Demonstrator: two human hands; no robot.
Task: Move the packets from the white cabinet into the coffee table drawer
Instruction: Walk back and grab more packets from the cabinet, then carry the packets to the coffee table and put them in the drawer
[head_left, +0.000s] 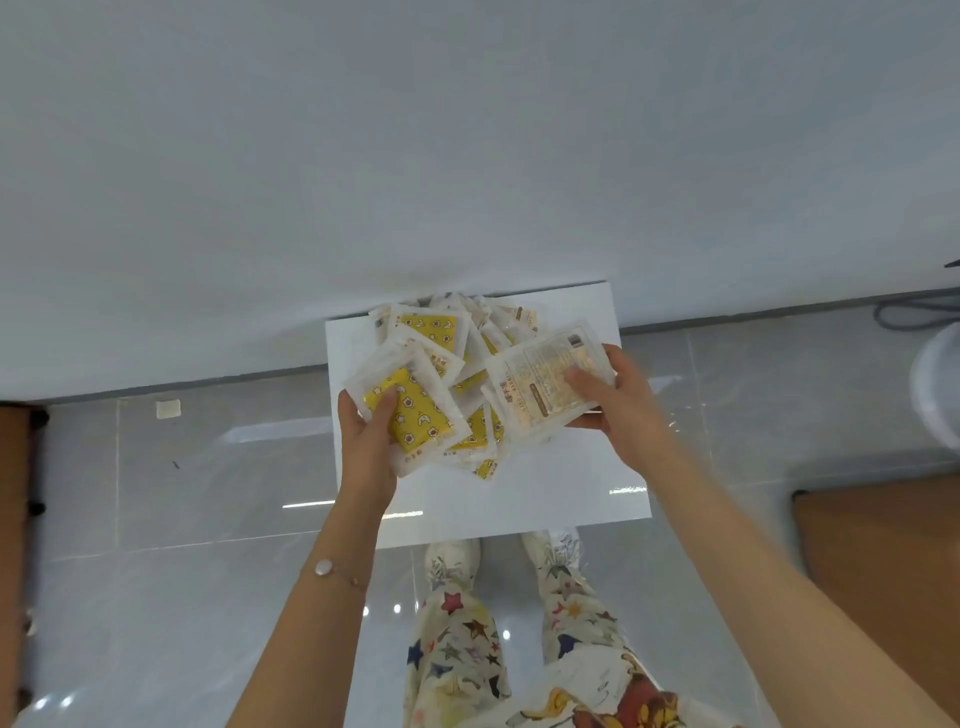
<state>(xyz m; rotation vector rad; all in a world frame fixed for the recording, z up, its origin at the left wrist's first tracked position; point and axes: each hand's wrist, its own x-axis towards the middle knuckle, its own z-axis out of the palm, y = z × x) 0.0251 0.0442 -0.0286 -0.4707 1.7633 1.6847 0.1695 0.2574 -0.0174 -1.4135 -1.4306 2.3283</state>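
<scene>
1. Far left: brown wooden furniture edge (13, 519) along the frame border, small pale square (168, 409) lying on the grey tiled floor (208, 493) near the wall base.
2. Left hand (366, 447) clamped on a yellow star-print packet (415, 410), thumb on top, fingers hidden underneath. Thin bracelet (332, 569) on that wrist.
3. Middle: messy heap of packets (457, 353) piled on the white cabinet top (545, 483), mostly toward the back edge by the wall. Heap just beside both held packets, overlapping them.
4. Right hand (618, 400) closed around a clear packet (545, 384) with gold print, thumb pressed on its face, lifted a bit off the heap's right side.
5. Below: star-patterned trousers (462, 649) and white shoes (452, 556) right up against the cabinet.
6. Far right: another brown wooden surface (883, 561), well apart from the cabinet.
</scene>
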